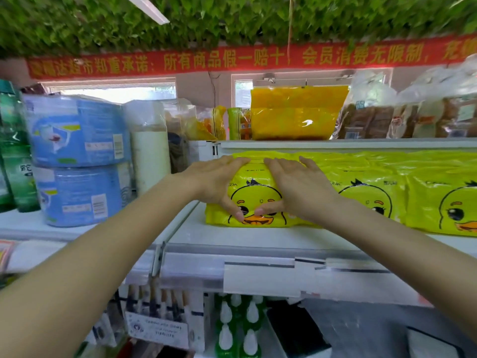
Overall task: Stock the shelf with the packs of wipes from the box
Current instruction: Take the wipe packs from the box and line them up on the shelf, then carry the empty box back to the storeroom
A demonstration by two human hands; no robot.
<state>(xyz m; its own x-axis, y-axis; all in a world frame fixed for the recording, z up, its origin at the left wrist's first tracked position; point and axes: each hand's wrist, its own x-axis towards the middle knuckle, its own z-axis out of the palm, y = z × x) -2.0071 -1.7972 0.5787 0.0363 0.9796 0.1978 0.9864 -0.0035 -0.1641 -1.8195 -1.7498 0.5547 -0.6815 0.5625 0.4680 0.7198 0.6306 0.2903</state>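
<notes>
A yellow pack of wipes with a duck face (pixel 258 200) stands on the white shelf (pixel 232 239), leftmost in a row. My left hand (pixel 219 184) and my right hand (pixel 296 187) lie flat against its front, fingers straight over its top edge and thumbs pointing inward near the duck's beak. Two more yellow duck packs stand to its right, one in the middle (pixel 371 187) and one at the frame's edge (pixel 444 197). The box is out of view.
Blue stacked tissue rolls (pixel 77 161) and a white roll (pixel 151 153) fill the shelf section to the left. An orange-yellow pack (pixel 294 115) and bagged goods (pixel 413 117) sit on the shelf above. Green bottles with white caps (pixel 237 329) stand below.
</notes>
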